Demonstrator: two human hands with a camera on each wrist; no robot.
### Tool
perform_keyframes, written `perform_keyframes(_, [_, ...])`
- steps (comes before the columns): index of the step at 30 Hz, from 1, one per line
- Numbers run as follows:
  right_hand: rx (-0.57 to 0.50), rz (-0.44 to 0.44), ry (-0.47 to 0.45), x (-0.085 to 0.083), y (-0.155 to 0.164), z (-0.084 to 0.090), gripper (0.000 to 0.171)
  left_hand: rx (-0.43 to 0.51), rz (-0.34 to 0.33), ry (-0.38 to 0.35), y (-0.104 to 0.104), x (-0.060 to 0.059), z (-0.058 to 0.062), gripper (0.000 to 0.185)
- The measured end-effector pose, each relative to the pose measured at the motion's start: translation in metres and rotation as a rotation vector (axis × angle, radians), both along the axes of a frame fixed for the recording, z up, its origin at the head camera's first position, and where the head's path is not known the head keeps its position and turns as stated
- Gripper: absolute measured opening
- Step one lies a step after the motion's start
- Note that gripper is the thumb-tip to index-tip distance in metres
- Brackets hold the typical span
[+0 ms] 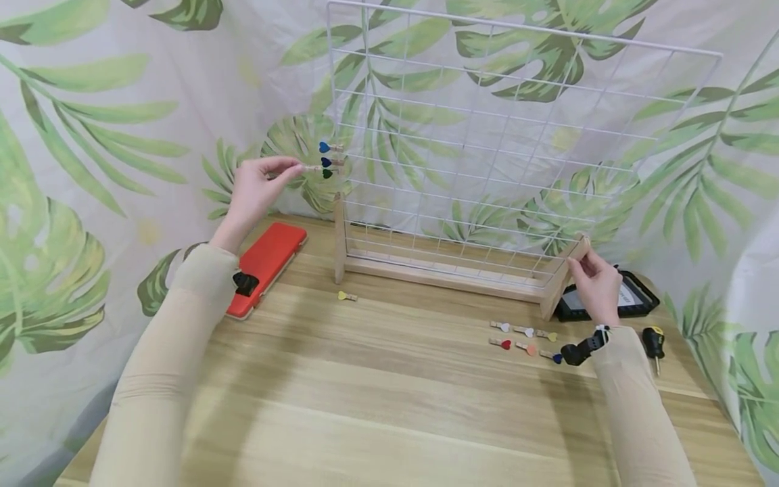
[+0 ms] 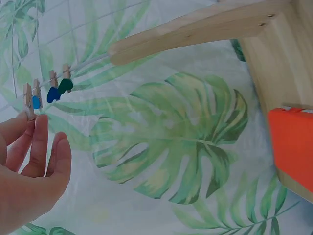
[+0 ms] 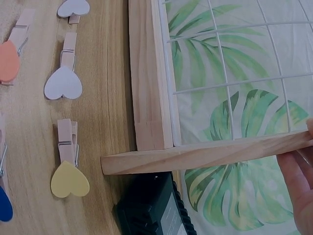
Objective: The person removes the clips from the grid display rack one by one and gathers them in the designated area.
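White wire grid panel (image 1: pixel 487 135) stands upright in a wooden base (image 1: pixel 438 274) at the back of the wooden table (image 1: pixel 389 392), leaf-print cloth behind. Red case (image 1: pixel 268 267) lies left of the base, near the left forearm. Black tray-like item (image 1: pixel 633 297) sits behind the right end of the base, half hidden by the right hand. Small screwdriver (image 1: pixel 654 345) lies at the far right. Six heart-tipped wooden clips (image 1: pixel 523 338) lie in two rows in front of the base's right end; one yellow-heart clip (image 1: pixel 347 295) lies alone near the left end.

Three clips are on the grid's left edge, stacked: light blue heart (image 1: pixel 325 147), dark blue heart (image 1: pixel 327 161), green heart (image 1: pixel 327 174).

Left hand (image 1: pixel 258 186) is raised beside the grid's left edge, thumb and fingertips pinching the tail of the green-heart clip, or so the head view reads. The left wrist view shows fingers (image 2: pixel 41 147) fairly straight, close below the clips, actual contact hard to make out.

Right hand (image 1: pixel 596 284) holds the top of the base's right upright post (image 1: pixel 562 277), fingers curled on it. Right wrist view shows only fingertips (image 3: pixel 298 186) at the frame edge touching the post.
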State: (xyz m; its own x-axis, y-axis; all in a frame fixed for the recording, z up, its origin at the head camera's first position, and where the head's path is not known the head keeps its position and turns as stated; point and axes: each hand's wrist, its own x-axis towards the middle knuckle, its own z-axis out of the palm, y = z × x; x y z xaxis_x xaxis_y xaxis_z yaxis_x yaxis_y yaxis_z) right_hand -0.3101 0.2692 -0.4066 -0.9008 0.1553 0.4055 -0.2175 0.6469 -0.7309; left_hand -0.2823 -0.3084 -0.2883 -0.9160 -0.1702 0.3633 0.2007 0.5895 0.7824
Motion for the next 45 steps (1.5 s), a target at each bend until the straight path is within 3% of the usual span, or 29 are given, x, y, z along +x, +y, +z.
perform_keyframes(4, [0.001, 0.001, 0.026, -0.002, 0.001, -0.001, 0.042, -0.060, -0.046, -0.024, -0.002, 0.009, -0.021, 0.038])
perform_keyframes(13, [0.006, 0.016, 0.035, -0.003, 0.001, -0.002, 0.040, -0.159, -0.150, -0.183, 0.007, 0.023, -0.067, 0.031])
perform_keyframes(21, [0.001, 0.007, 0.017, -0.001, 0.000, 0.000, 0.040, -0.268, -0.277, -0.208, 0.031, 0.019, -0.102, 0.018])
perform_keyframes(30, [-0.007, -0.004, -0.007, -0.001, -0.001, 0.000, 0.041, -0.291, -0.444, -0.275, 0.067, 0.013, -0.134, 0.014])
perform_keyframes(36, [-0.003, 0.004, 0.008, -0.002, -0.001, 0.000, 0.040, -0.333, -0.462, -0.266, 0.078, 0.014, -0.151, 0.011])
perform_keyframes(45, [0.030, -0.023, -0.048, 0.001, -0.002, 0.004, 0.043, -0.380, -0.438, -0.276, 0.093, 0.019, -0.171, 0.008])
